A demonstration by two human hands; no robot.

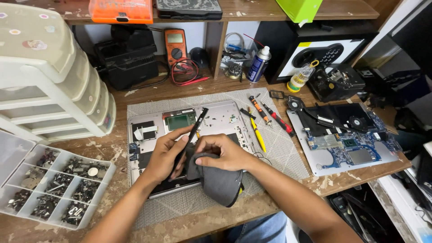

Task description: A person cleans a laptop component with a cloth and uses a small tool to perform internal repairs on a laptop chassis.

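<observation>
- A worn wooden desk, scuffed and paint-flecked, fills the view, with a shelf along its back edge carrying an orange case and a green box.
- A white plastic drawer tower stands at the left edge; in front of it, at the front left corner, lies a clear compartment tray full of small screws and parts.
- A grey mat covers the middle of the desk, and on it lies an opened silver laptop shell.
- A second opened laptop, circuit board and fans bare, rests towards the right edge.
- At the back stand a black case, an orange multimeter with red leads, a spray can and a small yellow bottle.
- Screwdrivers lie on the mat between the two laptops.
- The left hand is closed on a slim black tool, tilted over the shell.
- The right hand grips a dark grey cloth against the shell's front edge, hiding that part.
</observation>
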